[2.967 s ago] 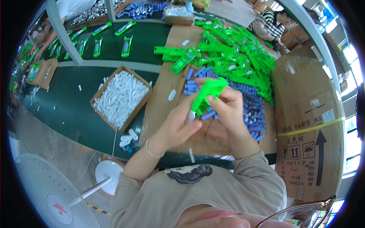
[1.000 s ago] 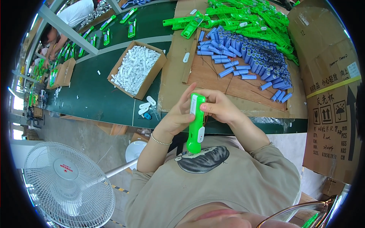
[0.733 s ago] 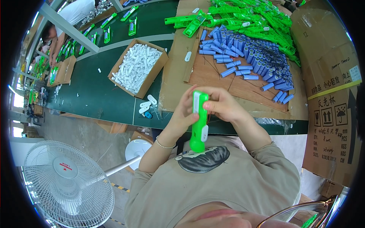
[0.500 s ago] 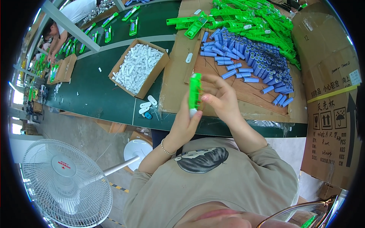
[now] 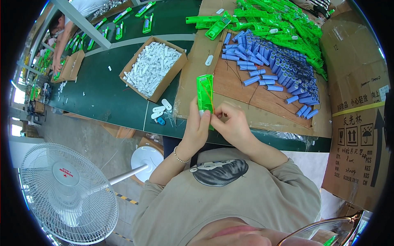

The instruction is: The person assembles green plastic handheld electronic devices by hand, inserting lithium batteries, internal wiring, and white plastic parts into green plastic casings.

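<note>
My left hand (image 5: 196, 128) grips the lower end of a long green plastic housing (image 5: 204, 91), held upright with its open inner side toward me. A thin orange wire (image 5: 210, 95) runs down inside it toward the fingertips of my right hand (image 5: 233, 123). Those fingers are pinched together at the housing's lower right edge, on the wire as far as I can see. A small white part shows beside my left thumb. Beyond my right hand, blue cylindrical battery cells (image 5: 283, 67) with thin dark leads lie on a brown board (image 5: 234, 88).
Green housings (image 5: 275, 30) are heaped behind the cells. A carton (image 5: 178, 67) of small white parts stands left of my hands, near white oval pieces (image 5: 157, 109) and a small blue object (image 5: 161, 121). A tall carton (image 5: 353, 102) borders the right. A fan (image 5: 67, 192) stands lower left; a co-worker reaches at far left.
The housing has turned from edge-on to show its inside and the orange wire. My right hand has moved down from its upper part to its lower end, fingers now pinched. The co-worker's arm moved.
</note>
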{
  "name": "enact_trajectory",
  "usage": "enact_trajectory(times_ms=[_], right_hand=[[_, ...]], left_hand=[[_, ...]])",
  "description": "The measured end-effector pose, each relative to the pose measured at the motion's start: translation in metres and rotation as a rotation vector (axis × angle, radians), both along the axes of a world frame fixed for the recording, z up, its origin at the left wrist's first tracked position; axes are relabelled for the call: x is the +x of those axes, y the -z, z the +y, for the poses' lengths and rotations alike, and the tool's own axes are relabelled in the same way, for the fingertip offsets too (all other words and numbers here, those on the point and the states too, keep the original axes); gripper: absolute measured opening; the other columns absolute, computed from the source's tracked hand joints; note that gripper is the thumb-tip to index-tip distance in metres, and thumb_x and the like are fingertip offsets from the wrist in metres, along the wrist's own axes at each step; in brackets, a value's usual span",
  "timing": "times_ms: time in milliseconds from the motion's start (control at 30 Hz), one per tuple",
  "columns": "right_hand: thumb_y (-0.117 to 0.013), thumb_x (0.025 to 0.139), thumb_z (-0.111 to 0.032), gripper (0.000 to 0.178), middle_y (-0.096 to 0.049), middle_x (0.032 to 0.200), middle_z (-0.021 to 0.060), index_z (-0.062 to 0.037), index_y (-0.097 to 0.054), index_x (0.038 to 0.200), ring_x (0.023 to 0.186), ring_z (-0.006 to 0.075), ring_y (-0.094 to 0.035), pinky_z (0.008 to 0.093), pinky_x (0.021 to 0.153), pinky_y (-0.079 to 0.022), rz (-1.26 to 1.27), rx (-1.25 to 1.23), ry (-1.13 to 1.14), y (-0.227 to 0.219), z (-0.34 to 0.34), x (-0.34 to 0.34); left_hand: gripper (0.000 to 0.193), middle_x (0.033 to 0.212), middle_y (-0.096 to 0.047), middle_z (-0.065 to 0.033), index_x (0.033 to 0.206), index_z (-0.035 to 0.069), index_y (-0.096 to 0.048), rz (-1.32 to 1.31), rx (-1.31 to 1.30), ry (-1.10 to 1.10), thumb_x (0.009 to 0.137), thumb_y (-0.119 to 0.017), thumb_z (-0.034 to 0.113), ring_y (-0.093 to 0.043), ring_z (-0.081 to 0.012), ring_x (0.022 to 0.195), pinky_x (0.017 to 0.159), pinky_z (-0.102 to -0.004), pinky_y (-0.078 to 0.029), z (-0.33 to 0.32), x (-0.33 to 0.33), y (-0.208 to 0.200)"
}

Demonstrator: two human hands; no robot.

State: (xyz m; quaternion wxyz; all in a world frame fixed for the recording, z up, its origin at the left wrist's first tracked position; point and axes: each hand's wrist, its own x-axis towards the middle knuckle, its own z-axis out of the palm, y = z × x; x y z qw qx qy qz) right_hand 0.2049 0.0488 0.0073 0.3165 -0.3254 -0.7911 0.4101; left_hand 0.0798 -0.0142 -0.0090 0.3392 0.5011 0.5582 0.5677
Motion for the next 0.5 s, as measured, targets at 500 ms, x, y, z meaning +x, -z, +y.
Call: enact_trajectory(times_ms=[500], right_hand=[[-0.067,0.076,-0.011,0.014,-0.058,0.068,0.0056,-0.0041,-0.056,0.071,0.064,0.0202,-0.057,0.0325,0.061,-0.043,-0.094,0.307,-0.081,0.001,0.005,0.0]], left_hand=[[0.042,0.103,-0.05,-0.0093,0.133,-0.001,-0.029,-0.159,-0.002,0.003,0.093,-0.041,0.004,-0.051,-0.0133,0.088,0.078,-0.028,-0.045,0.006,-0.005,0.022]])
